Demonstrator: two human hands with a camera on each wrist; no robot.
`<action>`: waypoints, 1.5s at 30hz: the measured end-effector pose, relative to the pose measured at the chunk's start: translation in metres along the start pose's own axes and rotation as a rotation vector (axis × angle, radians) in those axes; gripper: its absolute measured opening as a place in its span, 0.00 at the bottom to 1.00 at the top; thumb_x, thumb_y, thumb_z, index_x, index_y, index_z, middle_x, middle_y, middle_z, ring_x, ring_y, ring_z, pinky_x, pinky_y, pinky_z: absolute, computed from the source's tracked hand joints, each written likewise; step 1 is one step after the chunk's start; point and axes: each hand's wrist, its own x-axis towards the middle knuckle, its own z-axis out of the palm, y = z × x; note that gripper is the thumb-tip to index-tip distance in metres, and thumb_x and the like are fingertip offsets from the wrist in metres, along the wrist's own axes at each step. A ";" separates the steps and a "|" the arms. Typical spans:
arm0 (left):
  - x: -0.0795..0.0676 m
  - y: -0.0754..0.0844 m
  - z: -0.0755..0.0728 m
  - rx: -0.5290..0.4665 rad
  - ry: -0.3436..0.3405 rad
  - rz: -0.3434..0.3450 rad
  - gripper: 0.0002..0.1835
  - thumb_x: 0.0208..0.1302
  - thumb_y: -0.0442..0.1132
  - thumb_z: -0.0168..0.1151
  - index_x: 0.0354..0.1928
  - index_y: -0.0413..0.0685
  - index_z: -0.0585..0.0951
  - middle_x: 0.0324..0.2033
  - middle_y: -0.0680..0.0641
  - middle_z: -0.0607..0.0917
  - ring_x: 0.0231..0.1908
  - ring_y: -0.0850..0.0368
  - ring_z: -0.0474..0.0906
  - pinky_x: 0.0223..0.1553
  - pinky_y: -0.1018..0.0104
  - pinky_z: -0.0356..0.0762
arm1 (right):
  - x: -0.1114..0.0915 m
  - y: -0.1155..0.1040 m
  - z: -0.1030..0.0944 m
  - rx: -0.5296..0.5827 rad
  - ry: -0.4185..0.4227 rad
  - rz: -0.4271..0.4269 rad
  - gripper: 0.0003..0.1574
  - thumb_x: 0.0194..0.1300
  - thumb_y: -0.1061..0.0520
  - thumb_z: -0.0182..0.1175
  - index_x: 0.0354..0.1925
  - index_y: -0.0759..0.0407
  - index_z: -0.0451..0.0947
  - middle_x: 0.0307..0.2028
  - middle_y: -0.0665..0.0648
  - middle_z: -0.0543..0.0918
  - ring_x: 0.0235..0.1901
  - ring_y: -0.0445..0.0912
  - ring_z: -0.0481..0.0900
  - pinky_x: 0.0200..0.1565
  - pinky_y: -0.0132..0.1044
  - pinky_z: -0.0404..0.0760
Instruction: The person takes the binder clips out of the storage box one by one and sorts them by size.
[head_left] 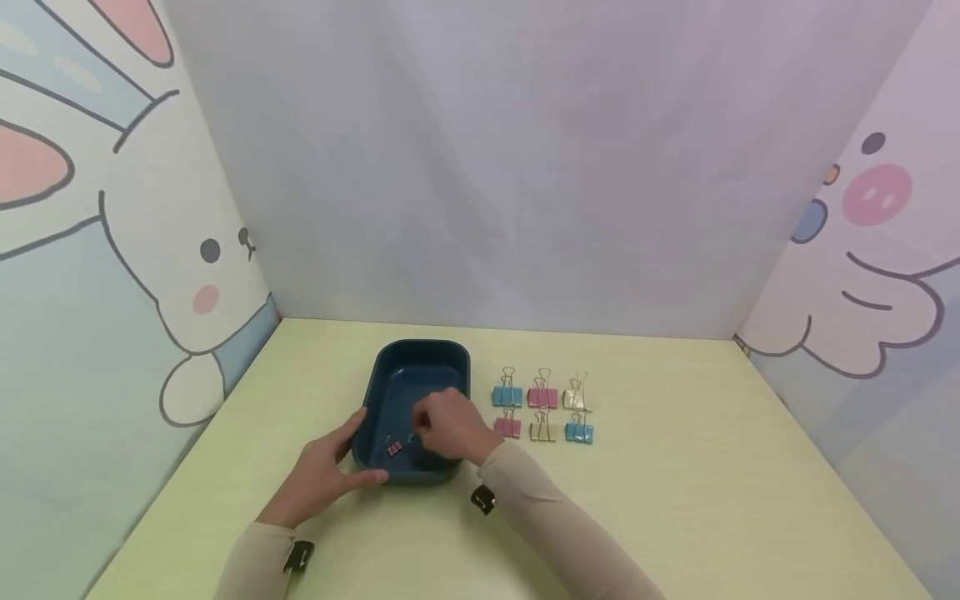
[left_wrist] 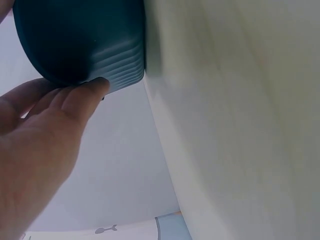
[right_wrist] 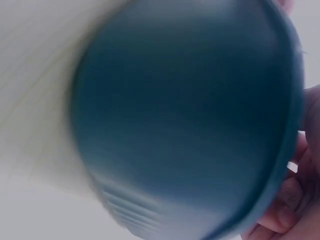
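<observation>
A dark blue rectangular tray (head_left: 418,478) stands on the table, and a small pink binder clip (head_left: 393,447) lies inside it near the front left. My left hand (head_left: 318,477) grips the tray's near-left corner, fingers along the outer wall and thumb at the front rim. In the left wrist view, the left fingers (left_wrist: 82,100) press on the tray's side. My right hand (head_left: 450,425) reaches over the right rim into the tray with its fingers bent downward. A small bluish glint shows by its fingertips; I cannot tell if they pinch it. The tray wall hides those fingertips in the right wrist view.
Right of the tray, binder clips lie in two rows of three: blue (head_left: 507,397), pink (head_left: 542,397) and whitish (head_left: 574,400) behind; pink (head_left: 507,427), cream (head_left: 542,432) and blue (head_left: 580,432) in front. A grey backdrop (head_left: 480,167) and cartoon-printed side panels enclose the pale yellow table (head_left: 675,467).
</observation>
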 end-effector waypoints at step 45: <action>0.002 -0.001 -0.001 -0.016 -0.002 0.019 0.59 0.52 0.59 0.75 0.79 0.42 0.55 0.77 0.35 0.59 0.72 0.35 0.64 0.69 0.46 0.72 | -0.089 0.100 -0.023 0.195 0.415 0.006 0.07 0.61 0.65 0.69 0.34 0.55 0.90 0.26 0.47 0.87 0.18 0.30 0.64 0.20 0.24 0.69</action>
